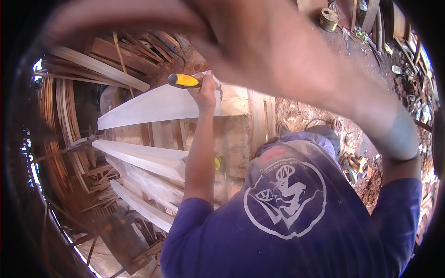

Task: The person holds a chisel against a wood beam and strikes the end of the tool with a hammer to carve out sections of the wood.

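My left hand (203, 91) grips a chisel (184, 81) with a yellow and black handle, its tip down at the right end of a long pale wooden board (148, 106) that rests across a timber work surface (234, 134). My right hand (222, 32) is raised close to the camera and blurred across the top of the picture, hiding part of the board's end; whether it holds anything I cannot make out.
More pale boards (139, 153) lie below. Stacked timber (67, 125) and scraps fill the left side. A yellow tape measure (218, 162) is on the work surface. A tin (329, 20) stands at upper right; tools (354, 167) lie on the littered ground right.
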`<state>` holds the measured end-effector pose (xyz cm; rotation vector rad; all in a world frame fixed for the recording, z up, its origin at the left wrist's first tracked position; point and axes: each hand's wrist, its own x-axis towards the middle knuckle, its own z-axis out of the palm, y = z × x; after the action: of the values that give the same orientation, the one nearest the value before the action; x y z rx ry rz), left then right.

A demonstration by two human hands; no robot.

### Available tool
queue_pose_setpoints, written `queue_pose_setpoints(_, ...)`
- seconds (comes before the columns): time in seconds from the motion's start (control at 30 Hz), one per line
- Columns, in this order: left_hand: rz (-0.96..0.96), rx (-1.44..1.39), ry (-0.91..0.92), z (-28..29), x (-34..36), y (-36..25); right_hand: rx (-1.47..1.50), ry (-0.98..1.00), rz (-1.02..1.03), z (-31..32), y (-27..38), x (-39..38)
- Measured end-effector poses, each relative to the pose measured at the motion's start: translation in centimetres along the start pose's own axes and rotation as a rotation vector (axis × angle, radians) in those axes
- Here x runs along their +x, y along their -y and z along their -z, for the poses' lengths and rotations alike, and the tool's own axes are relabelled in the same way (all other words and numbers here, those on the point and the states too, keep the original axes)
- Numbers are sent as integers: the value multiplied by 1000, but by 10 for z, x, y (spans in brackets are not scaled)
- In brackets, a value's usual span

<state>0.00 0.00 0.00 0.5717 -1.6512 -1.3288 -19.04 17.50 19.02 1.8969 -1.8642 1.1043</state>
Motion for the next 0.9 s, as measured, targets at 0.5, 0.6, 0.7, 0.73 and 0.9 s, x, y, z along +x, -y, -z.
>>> queue_pose_setpoints(0.5,37,-35,-23,-1,-1,22,-96,486,-89,-17,-5,-22)
queue_pose_setpoints(0.6,17,-7,1,-9,6,22,-49,398,-66,-15,-22,-19)
queue_pose_setpoints(0.7,103,-48,1,3,-6,18,102,220,-29,2,-4,6)
queue_pose_setpoints(0.73,110,-79,-15,-1,-4,15,164,60,11,4,1,14)
queue_pose_setpoints(0.9,105,-61,-1,3,0,23,182,319,-118,-35,-21,-36)
